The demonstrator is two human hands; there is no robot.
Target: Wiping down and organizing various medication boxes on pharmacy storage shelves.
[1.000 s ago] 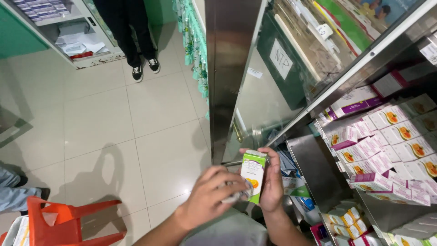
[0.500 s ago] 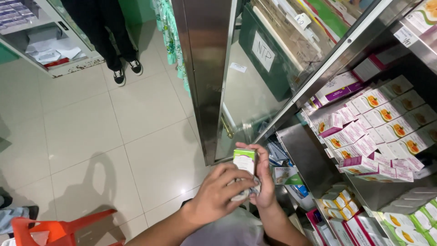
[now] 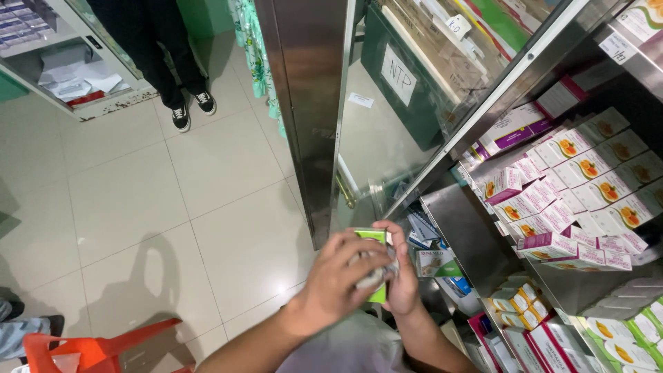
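Both my hands close around a small green and white carton in front of my chest, low in the head view. My left hand covers most of its front from the left. My right hand wraps it from the right, fingers curled over the top edge. Only the green top and a lower corner of the carton show. Just right of my hands stands a metal shelf stocked with small boxes.
Rows of white and pink boxes with orange pictures fill the shelves at right. A steel post rises ahead. A person in black trousers and sneakers stands on the tiled floor. An orange plastic stool sits at lower left.
The carton stood upright with its front showing between my hands; now my left hand has slid over it and hides most of it. The view has shifted slightly toward the shelves.
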